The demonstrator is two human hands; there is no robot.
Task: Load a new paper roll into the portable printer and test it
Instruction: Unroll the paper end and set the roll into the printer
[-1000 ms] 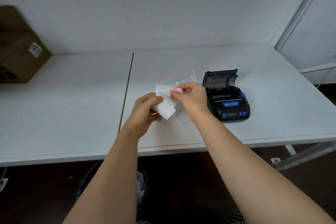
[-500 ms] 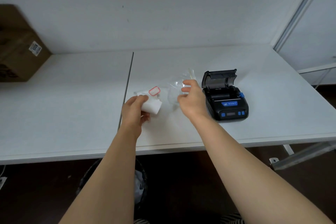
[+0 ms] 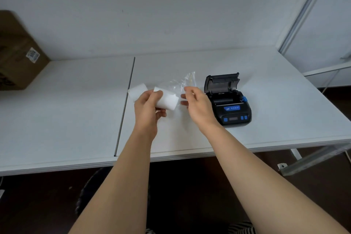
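Observation:
My left hand (image 3: 147,109) holds a white paper roll (image 3: 167,100) above the table, with a loose strip of paper (image 3: 137,90) curling out to its left. My right hand (image 3: 197,104) hovers just right of the roll, fingers spread and holding nothing. A black portable printer (image 3: 229,104) with blue buttons sits on the white table (image 3: 275,100) right of my right hand. Its lid stands open and the paper bay shows dark inside. A clear plastic wrapper (image 3: 180,83) lies on the table behind my hands.
A brown cardboard box (image 3: 17,53) stands at the far left against the wall. A seam (image 3: 124,104) splits the tabletop into two panels just left of my left hand. A metal frame bar (image 3: 313,159) juts out under the table's right front edge.
My hands came apart, then closed in again. The left hand swung the roll left and back toward the centre, its loose end now trailing left. The right hand let go of the wrapper.

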